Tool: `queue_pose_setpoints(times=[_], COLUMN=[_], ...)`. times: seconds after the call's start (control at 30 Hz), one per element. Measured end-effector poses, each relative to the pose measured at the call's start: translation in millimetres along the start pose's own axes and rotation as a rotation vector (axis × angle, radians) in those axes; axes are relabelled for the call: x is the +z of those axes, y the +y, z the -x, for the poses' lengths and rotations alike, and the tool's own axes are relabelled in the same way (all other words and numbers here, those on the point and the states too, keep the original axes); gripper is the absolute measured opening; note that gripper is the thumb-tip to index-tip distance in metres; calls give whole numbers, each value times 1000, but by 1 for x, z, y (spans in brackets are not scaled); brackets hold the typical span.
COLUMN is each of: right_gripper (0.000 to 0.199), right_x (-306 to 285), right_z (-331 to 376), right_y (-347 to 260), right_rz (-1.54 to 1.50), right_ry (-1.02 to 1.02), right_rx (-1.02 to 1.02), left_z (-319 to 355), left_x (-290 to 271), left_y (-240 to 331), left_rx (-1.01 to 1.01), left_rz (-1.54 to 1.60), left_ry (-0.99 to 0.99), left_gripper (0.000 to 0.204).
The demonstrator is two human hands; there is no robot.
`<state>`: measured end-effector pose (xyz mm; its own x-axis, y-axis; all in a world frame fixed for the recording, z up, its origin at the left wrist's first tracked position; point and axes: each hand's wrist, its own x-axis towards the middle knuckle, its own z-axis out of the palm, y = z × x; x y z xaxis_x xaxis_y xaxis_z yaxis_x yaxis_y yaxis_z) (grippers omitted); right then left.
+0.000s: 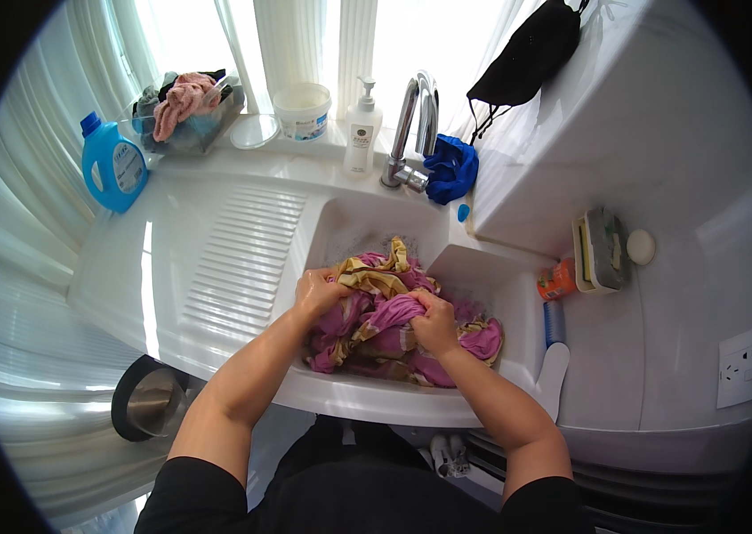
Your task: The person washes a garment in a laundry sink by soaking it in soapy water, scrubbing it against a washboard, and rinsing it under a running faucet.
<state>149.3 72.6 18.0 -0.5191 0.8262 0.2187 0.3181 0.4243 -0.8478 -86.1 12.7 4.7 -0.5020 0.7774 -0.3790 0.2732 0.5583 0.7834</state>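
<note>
A wet pink and yellow cloth lies bunched in the white sink basin, with some sudsy water around it. My left hand is closed on the yellow part at the cloth's left side. Closer to the middle, my right hand grips a twisted pink fold. Both hands are over the basin, a short way apart, and part of the cloth hangs between them. The lower folds rest against the basin's near wall. Some fingertips are hidden in the fabric.
A ridged washboard slopes left of the basin. Behind stand a chrome faucet, a white pump bottle, a white tub and a blue cloth. A blue detergent bottle stands far left; a brush lies right.
</note>
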Motion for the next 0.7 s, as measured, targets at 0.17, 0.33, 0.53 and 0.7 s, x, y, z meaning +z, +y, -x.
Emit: queue_pose_setpoints(times=[0.17, 0.33, 0.53, 0.7], right_gripper=[22, 21, 31, 107], right_x=[-47, -58, -15, -10], right_z=[-55, -113, -150, -99], right_y=[-92, -179, -86, 19], right_rz=[-591, -845, -713, 178], right_ry=[141, 205, 163, -258], right_rx=[99, 181, 363, 152], left_z=[26, 27, 51, 79], left_x=[-44, -49, -17, 19], left_y=[46, 43, 41, -32], left_rx=[-157, -243, -474, 245], left_rz=[753, 974, 537, -279], left_ry=[-192, -433, -316, 112], left_gripper=[28, 37, 72, 101])
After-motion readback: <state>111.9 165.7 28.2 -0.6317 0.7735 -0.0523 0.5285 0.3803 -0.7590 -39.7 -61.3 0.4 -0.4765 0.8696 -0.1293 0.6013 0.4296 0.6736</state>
